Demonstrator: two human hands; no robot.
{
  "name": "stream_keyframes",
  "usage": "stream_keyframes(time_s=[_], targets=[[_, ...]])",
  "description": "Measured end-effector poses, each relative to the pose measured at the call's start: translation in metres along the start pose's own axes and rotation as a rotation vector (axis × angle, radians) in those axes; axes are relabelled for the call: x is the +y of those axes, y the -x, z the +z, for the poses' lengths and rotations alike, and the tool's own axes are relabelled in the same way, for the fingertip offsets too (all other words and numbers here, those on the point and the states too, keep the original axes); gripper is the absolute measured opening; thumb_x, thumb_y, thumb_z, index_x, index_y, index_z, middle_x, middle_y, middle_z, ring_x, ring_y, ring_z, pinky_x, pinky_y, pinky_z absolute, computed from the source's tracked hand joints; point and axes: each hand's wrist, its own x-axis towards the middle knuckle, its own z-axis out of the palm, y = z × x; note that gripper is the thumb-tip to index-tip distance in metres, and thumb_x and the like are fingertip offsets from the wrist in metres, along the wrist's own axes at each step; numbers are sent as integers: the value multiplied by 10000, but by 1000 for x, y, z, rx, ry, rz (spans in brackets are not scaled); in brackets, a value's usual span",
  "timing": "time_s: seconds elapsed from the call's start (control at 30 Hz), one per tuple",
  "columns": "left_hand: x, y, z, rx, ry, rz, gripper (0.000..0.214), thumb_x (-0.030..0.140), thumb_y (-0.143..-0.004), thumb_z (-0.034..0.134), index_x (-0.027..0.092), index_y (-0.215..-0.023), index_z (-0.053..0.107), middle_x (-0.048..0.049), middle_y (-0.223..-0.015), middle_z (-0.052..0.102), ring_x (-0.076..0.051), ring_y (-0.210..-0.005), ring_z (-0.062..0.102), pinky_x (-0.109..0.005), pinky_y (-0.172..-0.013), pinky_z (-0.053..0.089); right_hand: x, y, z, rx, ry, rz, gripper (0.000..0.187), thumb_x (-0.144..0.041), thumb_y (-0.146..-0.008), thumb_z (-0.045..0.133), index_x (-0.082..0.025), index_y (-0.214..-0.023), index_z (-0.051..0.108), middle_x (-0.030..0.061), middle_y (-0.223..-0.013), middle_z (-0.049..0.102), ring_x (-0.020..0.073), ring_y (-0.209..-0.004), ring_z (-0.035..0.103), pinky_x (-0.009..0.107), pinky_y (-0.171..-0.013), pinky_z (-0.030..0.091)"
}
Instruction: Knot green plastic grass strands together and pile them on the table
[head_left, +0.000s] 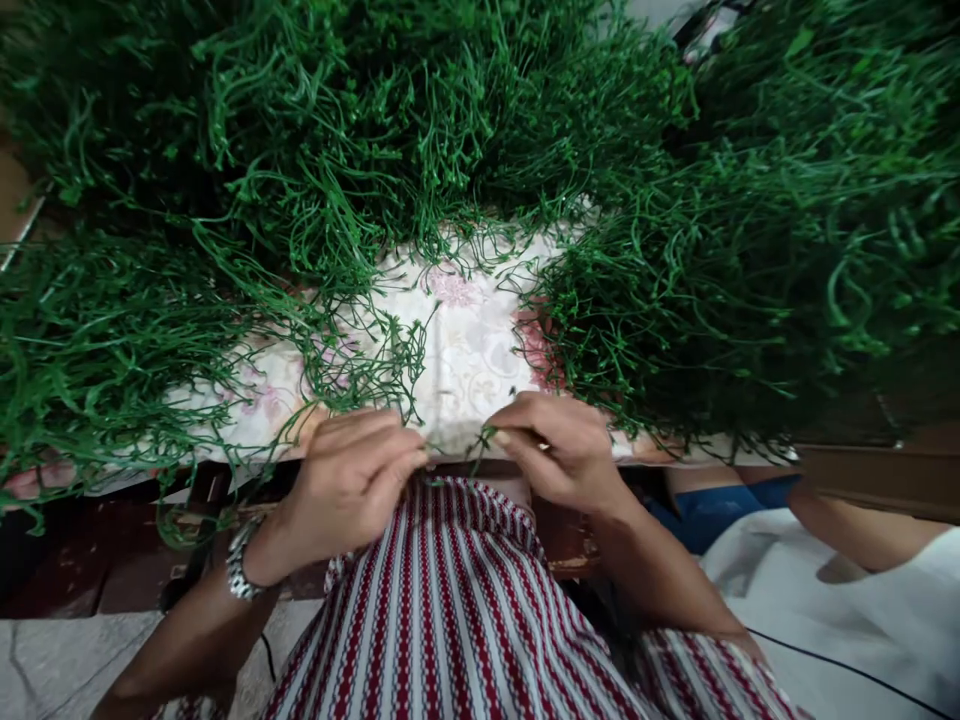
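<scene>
My left hand (352, 475), with a metal watch (241, 562) on its wrist, is closed in a pinch at the table's front edge. Thin green stem ends show at its fingertips. Opposite it, my right hand (559, 440) pinches a small branched green stem (480, 442) between thumb and forefinger. The fingertips of both hands are a short gap apart. Just beyond my left hand lies a loose cluster of similar green stems (367, 360) on the flowered tablecloth (472, 345). Whether the stems are real or plastic I cannot tell.
Large heaps of green stems cover the back (360, 120), the left (97, 340) and the right (720, 270) of the table. A person in a white garment (847, 610) sits close on the right, near a brown cardboard box (877, 480). A black cable (847, 665) crosses the white garment.
</scene>
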Motion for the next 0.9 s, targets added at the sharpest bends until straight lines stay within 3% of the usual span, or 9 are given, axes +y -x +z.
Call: stream_keyframes(time_s=[0.13, 0.37, 0.47, 0.63, 0.7, 0.73, 0.77, 0.83, 0.9], targets=[[-2, -4, 5, 11, -19, -191, 115, 141, -804, 538, 171, -698, 569, 17, -637, 576, -96, -592, 537, -227, -565, 417, 7, 1, -2, 109, 90, 71, 34, -151, -813, 576, -163, -812, 608, 15, -718, 650, 100, -634, 608, 196, -582, 443], [-7, 1, 8, 75, 3, -270, 107, 164, -809, 537, 183, -703, 542, 21, -668, 579, -105, -636, 569, -198, -568, 430, -6, -3, -31, 150, 290, 35, 89, -144, -829, 543, -171, -874, 615, 26, -701, 630, 118, -620, 580, 233, -589, 448], [-8, 3, 11, 60, 29, -234, 97, 160, -810, 533, 194, -720, 545, 21, -685, 593, -108, -632, 578, -197, -561, 439, -20, -14, -67, 245, 608, 14, 96, -171, -817, 564, -184, -871, 643, 29, -681, 617, 117, -593, 551, 243, -577, 433], [-10, 5, 12, 103, 44, -192, 59, 179, -788, 567, 224, -750, 563, 33, -675, 616, -122, -612, 599, -198, -536, 457, -22, -42, -161, 669, 1171, -34, 197, -230, -847, 509, -128, -774, 662, 52, -706, 625, 133, -674, 582, 253, -602, 393], [-8, 3, 12, 86, 40, -201, 53, 185, -797, 563, 228, -765, 559, 32, -691, 623, -126, -630, 612, -199, -554, 466, -4, -51, -199, 620, 1259, 63, 188, -260, -846, 540, -118, -819, 660, 73, -725, 624, 150, -708, 574, 275, -643, 393], [-7, 2, 12, 78, 41, -196, 56, 183, -802, 557, 228, -769, 554, 31, -696, 623, -125, -638, 615, -196, -561, 468, 9, -54, -216, 539, 1293, 90, 188, -265, -856, 533, -132, -801, 653, 72, -714, 616, 140, -683, 550, 269, -624, 381], [-6, 1, 13, 75, 45, -181, 61, 178, -806, 552, 227, -770, 550, 32, -698, 623, -122, -640, 616, -191, -562, 467, 22, -56, -230, 543, 1333, 84, 195, -295, -833, 572, -157, -714, 641, 53, -630, 584, 124, -603, 500, 256, -568, 351], [-5, -1, 13, 71, 52, -134, 72, 168, -803, 552, 226, -761, 545, 35, -697, 623, -113, -627, 613, -181, -549, 461, 44, -57, -251, 351, 1328, 153, 247, -376, -819, 585, -200, -652, 635, 11, -510, 519, 90, -479, 405, 227, -477, 295], [-4, -1, 13, 76, 65, -99, 77, 165, -793, 560, 227, -749, 547, 40, -693, 625, -107, -608, 605, -178, -536, 455, 55, -54, -264, 239, 1268, 209, 233, -400, -812, 582, -214, -703, 669, -8, -471, 514, 74, -420, 379, 214, -421, 266]])
